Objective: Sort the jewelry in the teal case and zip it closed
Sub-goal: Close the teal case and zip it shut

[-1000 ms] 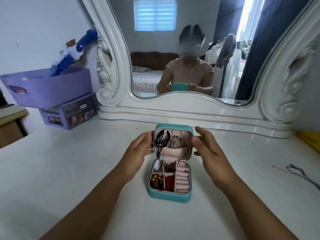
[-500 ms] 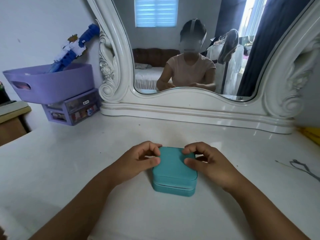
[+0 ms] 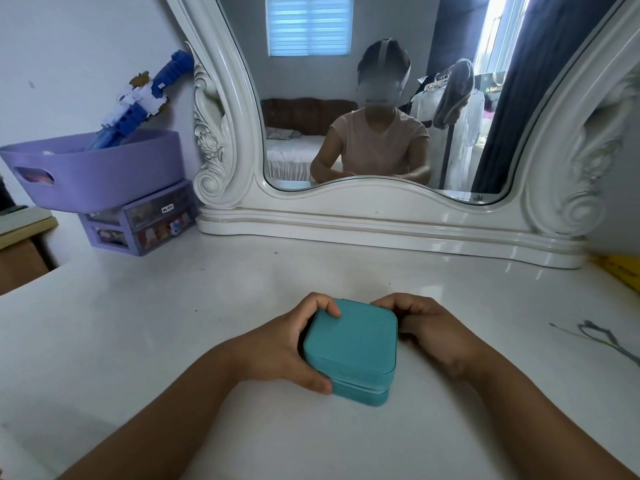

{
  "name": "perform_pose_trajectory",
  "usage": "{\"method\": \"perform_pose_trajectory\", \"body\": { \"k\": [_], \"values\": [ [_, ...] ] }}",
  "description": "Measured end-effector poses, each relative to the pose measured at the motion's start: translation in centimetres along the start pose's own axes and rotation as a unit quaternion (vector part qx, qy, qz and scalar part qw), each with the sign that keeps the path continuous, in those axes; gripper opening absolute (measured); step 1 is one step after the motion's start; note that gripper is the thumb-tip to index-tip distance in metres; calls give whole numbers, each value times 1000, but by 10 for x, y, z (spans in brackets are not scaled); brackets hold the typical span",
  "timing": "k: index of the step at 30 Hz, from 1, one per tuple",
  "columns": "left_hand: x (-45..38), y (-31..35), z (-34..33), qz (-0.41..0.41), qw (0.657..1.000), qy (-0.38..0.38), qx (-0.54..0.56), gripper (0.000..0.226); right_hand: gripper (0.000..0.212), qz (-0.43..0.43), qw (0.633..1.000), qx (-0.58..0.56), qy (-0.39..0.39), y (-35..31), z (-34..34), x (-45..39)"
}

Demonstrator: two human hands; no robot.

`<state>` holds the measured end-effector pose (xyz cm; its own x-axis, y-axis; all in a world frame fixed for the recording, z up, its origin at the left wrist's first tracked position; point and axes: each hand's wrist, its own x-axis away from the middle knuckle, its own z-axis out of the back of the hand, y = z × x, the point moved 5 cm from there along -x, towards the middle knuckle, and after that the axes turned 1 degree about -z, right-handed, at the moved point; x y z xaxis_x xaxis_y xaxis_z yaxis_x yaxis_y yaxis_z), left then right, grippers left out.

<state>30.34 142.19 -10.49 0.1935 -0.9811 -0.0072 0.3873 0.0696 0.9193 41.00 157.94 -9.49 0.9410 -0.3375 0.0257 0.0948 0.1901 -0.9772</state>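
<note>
We saw the teal case (image 3: pixel 349 344) lying lid-down-shut on the white worktop (image 3: pixel 138 341), near the front edge and roughly midway between its sides. The left hand (image 3: pixel 277 348) gripped the case's left side, fingers curled over the far left corner and thumb against the near corner. The right hand (image 3: pixel 433 330) sat curled at the case's far right corner; whether it pinched anything there we could not tell. A carved white mirror (image 3: pixel 381 216) stood along the back edge, a purple basket (image 3: pixel 97 168) at the back left corner.
</note>
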Motion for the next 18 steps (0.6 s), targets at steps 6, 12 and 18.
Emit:
{"method": "perform_pose_trajectory", "body": {
  "k": [6,12,18],
  "values": [
    [-3,-4,0,-13,999,-14,44,78,38,33,993,116,-2,3,5,1],
    [-2,-3,-1,-18,997,-41,66,77,36,31,982,187,-22,3,5,2],
    [-3,-2,-3,-18,987,-114,116,77,28,34,988,145,-49,1,5,8]
  ]
}}
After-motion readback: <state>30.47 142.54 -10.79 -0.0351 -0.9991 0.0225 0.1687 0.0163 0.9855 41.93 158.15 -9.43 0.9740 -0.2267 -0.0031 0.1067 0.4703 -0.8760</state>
